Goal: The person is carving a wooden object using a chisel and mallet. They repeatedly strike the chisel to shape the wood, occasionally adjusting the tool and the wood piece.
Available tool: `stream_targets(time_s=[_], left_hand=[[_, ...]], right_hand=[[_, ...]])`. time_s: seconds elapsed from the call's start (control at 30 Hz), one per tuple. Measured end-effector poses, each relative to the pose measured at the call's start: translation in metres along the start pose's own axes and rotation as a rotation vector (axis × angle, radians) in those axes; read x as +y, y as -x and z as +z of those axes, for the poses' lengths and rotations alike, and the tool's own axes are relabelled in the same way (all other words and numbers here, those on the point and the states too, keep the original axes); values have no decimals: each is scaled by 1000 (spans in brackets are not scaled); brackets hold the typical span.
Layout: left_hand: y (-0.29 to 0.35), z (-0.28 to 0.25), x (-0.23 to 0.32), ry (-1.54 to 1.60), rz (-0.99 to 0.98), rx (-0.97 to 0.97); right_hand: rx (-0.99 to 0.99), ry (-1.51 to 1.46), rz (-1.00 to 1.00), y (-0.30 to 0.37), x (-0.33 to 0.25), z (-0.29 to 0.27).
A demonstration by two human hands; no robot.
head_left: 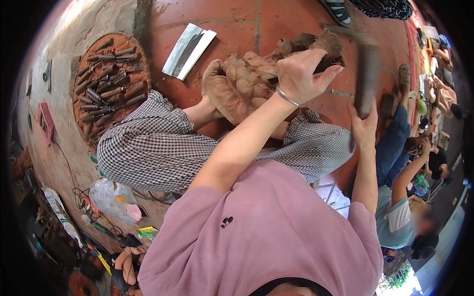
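A carved piece of reddish-brown wood [242, 81] with rounded, knobbly shapes lies on the floor in front of my crossed legs. Over its right part is my left hand [301, 76], a metal bangle at the wrist. Its fingers are curled in and the thumb points right; whatever they hold is hidden. Farther right, my right hand [364, 126] grips the lower end of a wooden mallet [366, 74], raised upright and smeared by motion. Past my left hand, a dark hollow end of the carving [333, 54] shows.
At left, a round tray [147, 74] of reddish sawdust bears several chisels [106, 89]. A pale flat slab with a dark streak [189, 52] lies on the red tiles beyond the carving. A person in blue trousers [392, 148] sits close on my right; a sandalled foot [338, 12] stands ahead.
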State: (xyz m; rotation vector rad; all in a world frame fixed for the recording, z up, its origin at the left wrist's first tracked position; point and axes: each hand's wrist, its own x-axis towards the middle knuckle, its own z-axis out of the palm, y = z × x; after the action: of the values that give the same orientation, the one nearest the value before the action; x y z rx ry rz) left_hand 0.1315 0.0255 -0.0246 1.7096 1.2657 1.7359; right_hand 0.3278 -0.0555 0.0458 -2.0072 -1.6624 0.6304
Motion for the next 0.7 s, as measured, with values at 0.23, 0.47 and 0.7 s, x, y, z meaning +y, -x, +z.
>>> stream_targets(time_s=[0.23, 0.47, 0.7], left_hand=[[1, -1, -2, 5, 22, 42], [2, -5, -1, 0, 25, 24], [4, -11, -2, 48, 6, 35]], right_hand=[[-41, -86, 118, -2, 10, 1], [-17, 9, -9, 0, -2, 1], [25, -23, -33, 3, -1, 4]])
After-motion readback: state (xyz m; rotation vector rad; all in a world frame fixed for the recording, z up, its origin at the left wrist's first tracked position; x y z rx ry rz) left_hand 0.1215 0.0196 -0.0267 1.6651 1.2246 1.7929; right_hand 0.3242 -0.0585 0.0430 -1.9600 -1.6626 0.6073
